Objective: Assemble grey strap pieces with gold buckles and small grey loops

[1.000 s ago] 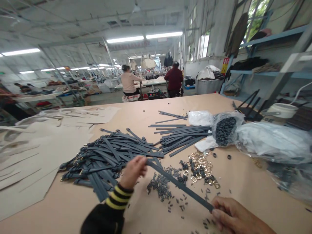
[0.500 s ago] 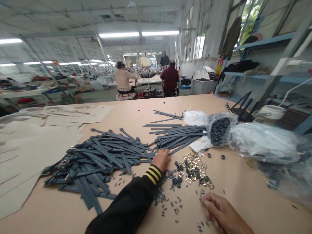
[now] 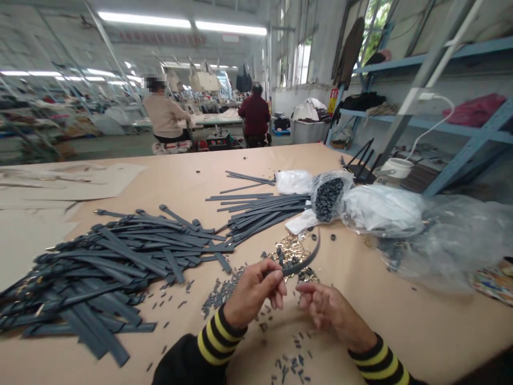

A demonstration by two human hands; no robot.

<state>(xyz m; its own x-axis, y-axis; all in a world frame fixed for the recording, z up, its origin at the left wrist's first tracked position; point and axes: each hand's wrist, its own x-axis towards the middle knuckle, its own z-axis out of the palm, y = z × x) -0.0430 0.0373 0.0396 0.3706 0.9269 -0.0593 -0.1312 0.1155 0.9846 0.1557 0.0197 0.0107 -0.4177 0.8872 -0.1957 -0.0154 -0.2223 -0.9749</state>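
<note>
A dark grey strap (image 3: 306, 263) is pinched in my left hand (image 3: 256, 289). Its free end curves up and to the right, above the metal buckles. My right hand (image 3: 334, 313) hovers just right of the left one, apart from the strap. Its fingers are loosely bent and spaced, the index pointing at the strap, and no object shows in them. Below and behind the hands lie gold-coloured buckles (image 3: 294, 248), some with dark pieces on them. Small dark grey bits (image 3: 218, 294) are scattered around the hands.
A large heap of dark straps (image 3: 132, 251) lies left, with a bundle of plain strips (image 3: 264, 214) farther back. Clear plastic bags (image 3: 385, 208) stand to the right, one full of dark rings (image 3: 327, 198). Pale cut sheets (image 3: 36, 219) cover the left side. Two people sit beyond the table.
My left hand has come back from the strip bundle with a strap in its fingers. My right hand has risen and moved in close to it. The view has turned right.
</note>
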